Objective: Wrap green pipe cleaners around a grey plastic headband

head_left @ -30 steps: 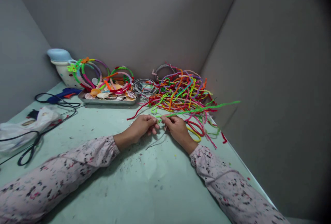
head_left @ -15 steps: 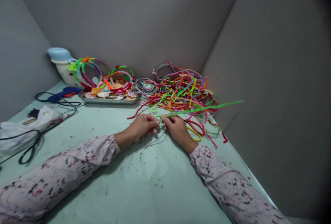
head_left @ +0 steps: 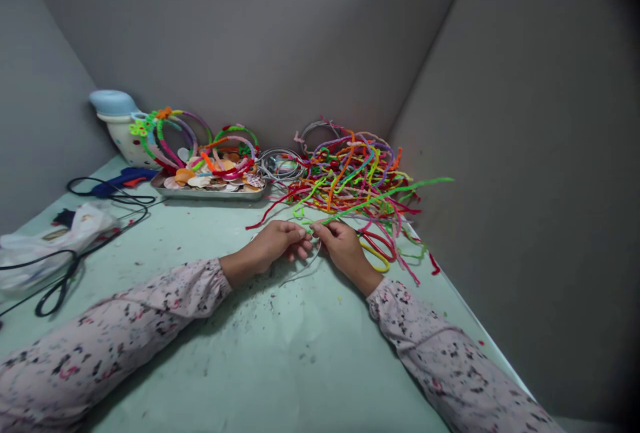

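Currently, the green pipe cleaner (head_left: 390, 194) is pinched in the right hand's (head_left: 344, 246) grip; the left hand's (head_left: 280, 244) fingers are closed beside it.

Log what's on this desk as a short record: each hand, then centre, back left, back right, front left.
Left hand: left hand pinching near the green strand's end; exact grip unclear
Right hand: right hand pinching the fuzzy green strand
Centre: thin grey wire below the fingers
Back left: metal tray with shells and fuzzy hoops
Back right: tangled coloured strands
Front left: white plastic bag, black cord
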Demonstrator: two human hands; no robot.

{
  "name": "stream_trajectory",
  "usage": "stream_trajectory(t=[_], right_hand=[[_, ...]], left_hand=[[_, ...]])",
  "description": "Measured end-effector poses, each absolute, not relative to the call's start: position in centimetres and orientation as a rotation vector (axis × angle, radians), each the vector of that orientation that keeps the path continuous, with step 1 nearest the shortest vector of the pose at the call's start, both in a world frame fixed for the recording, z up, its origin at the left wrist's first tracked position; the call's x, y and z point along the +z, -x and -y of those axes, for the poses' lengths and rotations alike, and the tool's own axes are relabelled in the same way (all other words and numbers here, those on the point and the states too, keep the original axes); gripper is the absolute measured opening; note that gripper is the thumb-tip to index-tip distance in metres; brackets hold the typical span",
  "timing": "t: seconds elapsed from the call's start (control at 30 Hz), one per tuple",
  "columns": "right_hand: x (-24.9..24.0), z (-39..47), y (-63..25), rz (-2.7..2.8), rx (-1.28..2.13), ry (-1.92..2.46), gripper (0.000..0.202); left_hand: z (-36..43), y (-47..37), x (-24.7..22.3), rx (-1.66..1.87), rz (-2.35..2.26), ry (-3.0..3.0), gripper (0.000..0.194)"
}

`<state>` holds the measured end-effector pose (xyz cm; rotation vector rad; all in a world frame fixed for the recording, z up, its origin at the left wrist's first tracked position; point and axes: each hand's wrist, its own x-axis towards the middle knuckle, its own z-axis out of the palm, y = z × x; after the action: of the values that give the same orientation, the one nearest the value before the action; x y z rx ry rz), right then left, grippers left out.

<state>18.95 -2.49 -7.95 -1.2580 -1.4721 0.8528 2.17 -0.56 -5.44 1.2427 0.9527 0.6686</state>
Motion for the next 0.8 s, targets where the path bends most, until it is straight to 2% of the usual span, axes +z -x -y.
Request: stream_trajectory(t=[0.33, 0.6, 0.8], right_hand=[[-7.52, 2.7, -18.88, 1.483, 0.817, 1.263, 0.035], [-8.08, 2.49, -19.09, 1.489, 0.83, 1.281, 0.035], [-8.29, 2.41, -19.13, 1.489, 0.838, 1.275, 0.036]], left_hand=[[0.19, -1.76, -5.86, 0.624, -0.918, -1.059, 0.025], [-0.04, -1.69, -6.25, 0.637, -0.939, -1.266, 0.026], [0.06, -1.86, -5.81, 0.659, -0.998, -1.194, 0.023]])
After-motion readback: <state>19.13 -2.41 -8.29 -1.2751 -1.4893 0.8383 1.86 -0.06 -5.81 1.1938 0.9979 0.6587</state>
